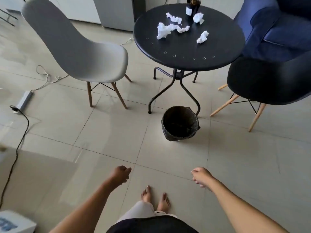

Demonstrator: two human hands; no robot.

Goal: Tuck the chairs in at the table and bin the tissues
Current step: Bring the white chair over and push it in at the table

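Tiled floor, pale, w/ cables at far left. Grey chair ahead-left of left hand, black chair ahead-right of right hand; both stand off round table, not tucked. Bin straight ahead betw. hands, by table legs. Tissues on tabletop, approx. five, beyond reach. Both hands loosely curled, holding nothing. Step judged: none begun; next, walk fwd, grasp a chair back. Bin may block path.
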